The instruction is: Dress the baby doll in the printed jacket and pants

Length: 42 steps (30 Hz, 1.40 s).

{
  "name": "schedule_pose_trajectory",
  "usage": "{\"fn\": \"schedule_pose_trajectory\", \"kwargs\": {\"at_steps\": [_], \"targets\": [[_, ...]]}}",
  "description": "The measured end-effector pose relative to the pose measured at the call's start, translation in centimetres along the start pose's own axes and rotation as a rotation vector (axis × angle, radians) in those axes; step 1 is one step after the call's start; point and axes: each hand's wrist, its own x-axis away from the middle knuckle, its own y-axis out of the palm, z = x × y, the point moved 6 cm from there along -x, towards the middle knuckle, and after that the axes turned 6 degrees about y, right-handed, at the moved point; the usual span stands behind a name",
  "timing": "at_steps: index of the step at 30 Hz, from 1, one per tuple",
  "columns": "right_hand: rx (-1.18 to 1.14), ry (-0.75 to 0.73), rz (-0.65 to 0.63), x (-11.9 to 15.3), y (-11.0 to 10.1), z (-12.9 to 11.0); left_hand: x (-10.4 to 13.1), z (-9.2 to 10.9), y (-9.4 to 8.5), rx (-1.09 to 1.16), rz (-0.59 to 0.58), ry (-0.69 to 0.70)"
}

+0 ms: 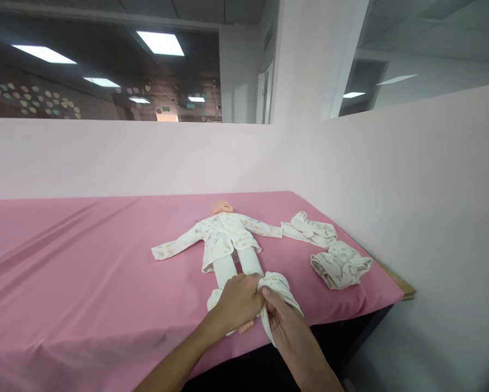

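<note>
A baby doll (pixel 222 207) lies on its back with its head toward the wall, dressed in a white patterned baby jacket (pixel 220 234) with both sleeves spread. Its white legs (pixel 250 261) point toward me. White patterned baby pants (pixel 277 284) are bunched around the lower legs. My left hand (pixel 240 296) is closed over the pants' fabric at the doll's lower leg. Close beside it, my right hand (pixel 283 318) grips the bunched pant leg between thumb and fingers. Small toes show below my left hand; the doll's other foot is hidden.
A pink cloth (pixel 105 272) covers the table, whose front edge runs just below my hands. To the right lie a crumpled patterned garment (pixel 309 228) and a folded patterned garment (pixel 342 264). White walls (pixel 432 207) close off the back and right side.
</note>
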Motion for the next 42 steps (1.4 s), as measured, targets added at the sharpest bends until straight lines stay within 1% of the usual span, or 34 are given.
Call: {"fn": "schedule_pose_trajectory", "kwargs": {"at_steps": [2, 3, 6, 8, 11, 15, 18, 21, 24, 26, 29, 31, 33, 35, 37, 39, 40, 42], "targets": [[-0.079, 0.095, -0.021, -0.1, 0.0, 0.7, 0.0, 0.1, -0.1, 0.002, -0.016, 0.005], [-0.098, 0.130, -0.011, 0.0, -0.1, 1.0, 0.0, 0.1, -0.2, 0.004, -0.022, 0.003], [-0.066, 0.164, 0.044, 0.4, -0.1, 1.4, 0.1, 0.1, -0.4, 0.029, -0.051, -0.010], [-0.016, 0.164, 0.028, 0.9, 0.3, 1.3, 0.2, 0.1, -0.6, 0.042, -0.050, -0.014], [0.092, 0.130, -0.022, 1.9, 0.6, 0.9, 0.8, 0.1, -1.1, 0.048, -0.036, 0.005], [0.237, 0.084, 0.023, 2.4, -0.6, 0.3, 1.8, -0.2, -1.2, 0.078, -0.036, 0.056], [0.260, 0.062, -0.015, 2.0, -0.8, -0.5, 2.1, -0.5, -1.4, 0.084, 0.008, 0.078], [0.302, -0.009, 0.010, 1.4, -1.3, -1.5, 1.9, -0.8, -1.5, 0.090, 0.044, 0.058], [0.465, -0.124, -0.001, 0.8, -2.1, -2.0, 1.8, -1.1, -1.5, 0.126, 0.062, 0.021], [0.575, -0.196, -0.023, 0.3, -2.9, -1.9, 1.8, -1.5, -1.5, 0.147, 0.080, -0.002], [0.694, -0.260, -0.040, -0.5, -4.3, -1.6, 1.9, -2.0, -1.4, 0.138, 0.114, -0.025], [0.753, -0.279, -0.070, -1.1, -4.8, -1.6, 2.0, -2.1, -1.4, 0.096, 0.159, 0.008], [0.777, -0.266, -0.114, -1.7, -5.2, -1.8, 2.2, -1.8, -1.5, 0.031, 0.208, 0.104], [0.760, -0.224, -0.134, -2.3, -5.7, -2.4, 2.6, -1.6, -1.7, -0.014, 0.219, 0.192], [0.717, -0.215, -0.081, -2.8, -6.4, -3.5, 3.1, -2.1, -2.1, -0.009, 0.179, 0.192], [0.696, -0.256, 0.008, -3.2, -6.7, -5.0, 3.7, -3.4, -2.8, 0.026, 0.133, 0.124], [0.705, -0.276, 0.033, -3.3, -6.6, -5.7, 4.0, -4.1, -3.3, 0.040, 0.122, 0.082], [0.751, -0.285, 0.019, -3.5, -5.4, -6.5, 4.6, -5.5, -4.3, 0.058, 0.108, 0.009]]}}
